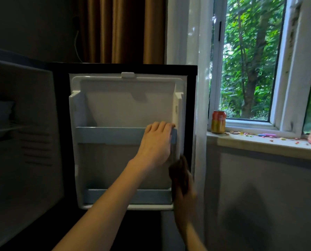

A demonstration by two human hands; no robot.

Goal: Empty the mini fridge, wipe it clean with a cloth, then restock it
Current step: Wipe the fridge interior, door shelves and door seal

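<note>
Head view: at frame centre the open mini fridge door is faced, its upper door shelf gripped at the right end by the left hand, fingers curled over the rail. Just below, against the door's right edge, a dark brown cloth is clutched by the blurred right hand. The fridge cavity at left is dim and cut off. On the windowsill at right, an orange can and scattered sweets are seen.

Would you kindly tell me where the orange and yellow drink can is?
The orange and yellow drink can stands upright at the left end of the window sill, right of the open white fridge door, in the head view.
</note>
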